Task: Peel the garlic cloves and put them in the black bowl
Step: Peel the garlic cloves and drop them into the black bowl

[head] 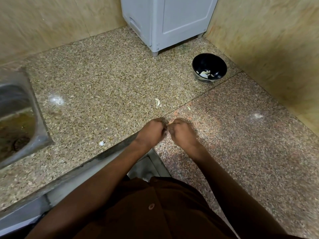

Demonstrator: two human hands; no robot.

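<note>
My left hand (pixel 152 131) and my right hand (pixel 180 132) are held together over the counter's inner corner, fingers curled inward and fingertips meeting. Whatever they pinch between them is hidden by the knuckles. The black bowl (pixel 209 66) stands at the far right near the wall and holds a few pale garlic pieces (pixel 205 73). A pale garlic piece (pixel 158 102) lies on the counter just beyond my hands.
A steel sink (pixel 17 116) is set into the granite counter (pixel 103 80) at the left. A grey cabinet-like box (pixel 165 21) stands at the back. A white scrap (pixel 101 143) lies near the counter's front edge. Tiled walls close the back and right.
</note>
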